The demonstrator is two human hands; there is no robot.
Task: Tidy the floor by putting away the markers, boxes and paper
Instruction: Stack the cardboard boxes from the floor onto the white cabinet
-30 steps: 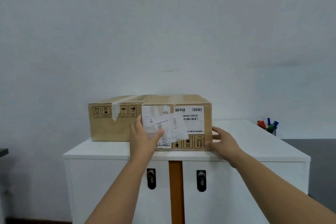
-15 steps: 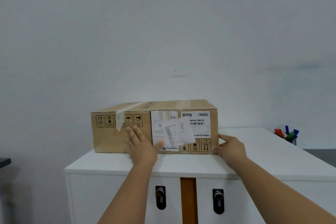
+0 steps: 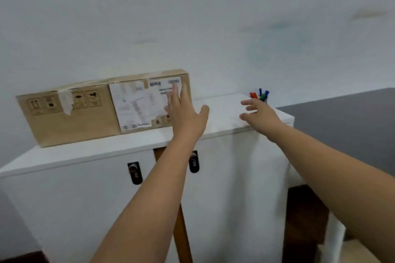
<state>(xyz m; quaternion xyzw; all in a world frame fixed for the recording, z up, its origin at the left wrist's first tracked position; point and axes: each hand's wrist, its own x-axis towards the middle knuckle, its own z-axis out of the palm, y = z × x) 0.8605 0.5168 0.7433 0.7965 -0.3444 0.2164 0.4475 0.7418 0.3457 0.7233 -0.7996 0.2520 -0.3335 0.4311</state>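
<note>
Head view: a white cabinet (image 3: 102, 153) against a pale wall, seen at a tilt.
Cardboard box (image 3: 70, 117): on the cabinet top, at its left end, labelled face toward the camera.
Paper labels (image 3: 141, 104): stuck on the box's right half.
Markers (image 3: 259, 94): upright in a holder at the cabinet's far right corner.
Left hand (image 3: 183, 113): fingers straight and spread, in front of the box's right end; contact unclear.
Right hand (image 3: 259, 115): fingers spread, holding nothing, over the cabinet top beside the markers.

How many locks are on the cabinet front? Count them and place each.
2. One lock sits left of the brown centre strip; the other lock sits right of it, partly behind the left forearm. More may lie out of view.
</note>
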